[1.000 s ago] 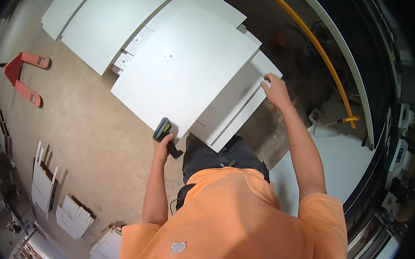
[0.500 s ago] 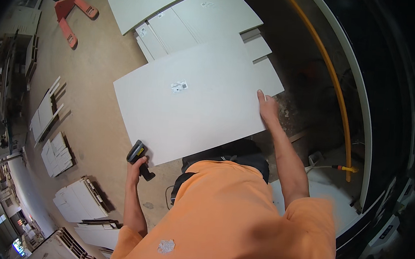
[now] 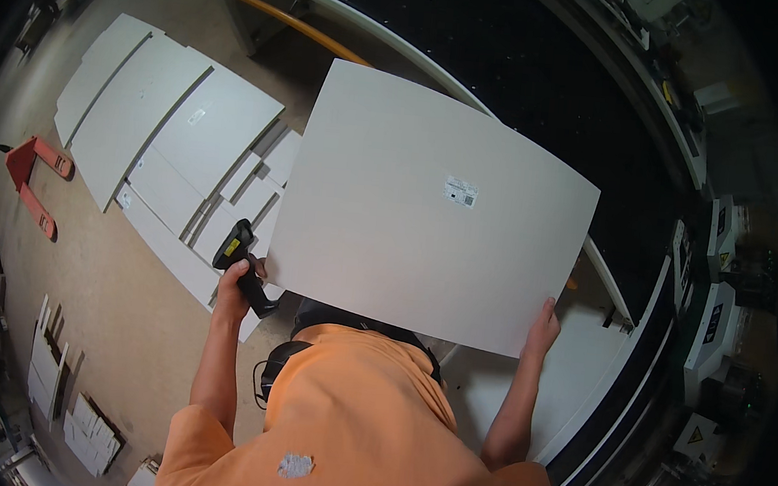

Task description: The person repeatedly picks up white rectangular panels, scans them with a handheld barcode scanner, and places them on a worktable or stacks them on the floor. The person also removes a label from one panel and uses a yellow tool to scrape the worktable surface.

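Observation:
A large white panel (image 3: 382,215) with a small printed label (image 3: 461,192) is held up in front of my body, its near edge close to my waist. My right hand (image 3: 542,330) grips it by the near right corner, thumb on top. At the near left corner, my left hand (image 3: 235,290) is closed round a black barcode scanner (image 3: 241,262) with a yellow sticker. Some of its fingers reach to the panel's edge; their hold underneath is hidden.
Stacked white panels (image 3: 156,102) lie on the floor to the left, beyond them a red pallet jack (image 3: 36,177). Along the far right runs a machine with a dark bed (image 3: 550,90) and pale frame. A white surface (image 3: 496,391) lies below my right forearm. Smaller board piles (image 3: 93,435) sit lower left.
My body has turned to the right, and the panel has come round with me, off the stack and toward the machine. Both hands keep their holds; the stack now appears further left.

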The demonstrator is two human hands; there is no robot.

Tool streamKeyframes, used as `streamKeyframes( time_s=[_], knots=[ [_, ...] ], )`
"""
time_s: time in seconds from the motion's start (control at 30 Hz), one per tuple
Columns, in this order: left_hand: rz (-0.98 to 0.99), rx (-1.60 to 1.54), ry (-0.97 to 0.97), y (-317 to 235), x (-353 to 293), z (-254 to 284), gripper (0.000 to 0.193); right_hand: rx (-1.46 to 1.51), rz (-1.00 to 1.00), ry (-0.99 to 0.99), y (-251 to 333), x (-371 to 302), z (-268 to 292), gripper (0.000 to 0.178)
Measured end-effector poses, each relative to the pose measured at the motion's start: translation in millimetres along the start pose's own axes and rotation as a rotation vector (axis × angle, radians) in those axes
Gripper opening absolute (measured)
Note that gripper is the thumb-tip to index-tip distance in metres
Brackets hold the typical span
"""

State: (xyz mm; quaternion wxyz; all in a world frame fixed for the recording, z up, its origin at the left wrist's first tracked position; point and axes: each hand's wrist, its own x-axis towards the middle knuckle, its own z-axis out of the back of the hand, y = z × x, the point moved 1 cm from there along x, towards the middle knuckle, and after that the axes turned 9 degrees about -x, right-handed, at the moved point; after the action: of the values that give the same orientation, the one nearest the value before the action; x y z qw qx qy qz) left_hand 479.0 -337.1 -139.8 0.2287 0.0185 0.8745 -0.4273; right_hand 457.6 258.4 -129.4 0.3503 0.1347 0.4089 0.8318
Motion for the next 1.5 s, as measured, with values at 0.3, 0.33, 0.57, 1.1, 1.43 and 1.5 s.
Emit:
streamKeyframes(
  time_s=[0.3, 0.33, 0.57, 1.1, 1.43, 1.5],
  knots=[
    [-0.063, -0.214, -0.014, -29.6, 195.2, -138.7, 0.033, -0.07, -0.26, -0.022, 74.8, 8.1, -22.9, 0.056],
    [-0.003, -0.196, 0.102, -44.9, 210.2, -152.6, 0.034, -0.029, -0.288, 0.002, 88.9, 9.6, -38.9, 0.055],
    [0.346, 0.213, 0.164, -21.9, 227.4, -248.8, 0.032, 0.062, -0.174, 0.379, 171.6, 19.2, -163.1, 0.05],
    [0.039, 0.199, 0.087, -34.9, 348.9, -269.7, 0.024, 0.152, -0.648, -0.238, -132.5, 212.6, -95.8, 0.023],
    [0.006, 0.335, 0.007, -58.3, 312.7, -227.8, 0.025, 0.955, -0.486, -0.668, -11.3, 83.1, 67.3, 0.032],
    [-0.014, 0.379, 0.006, -54.0, 309.2, -235.8, 0.026, 0.741, -0.597, -0.344, 35.9, 76.0, 54.4, 0.038]
  ],
)
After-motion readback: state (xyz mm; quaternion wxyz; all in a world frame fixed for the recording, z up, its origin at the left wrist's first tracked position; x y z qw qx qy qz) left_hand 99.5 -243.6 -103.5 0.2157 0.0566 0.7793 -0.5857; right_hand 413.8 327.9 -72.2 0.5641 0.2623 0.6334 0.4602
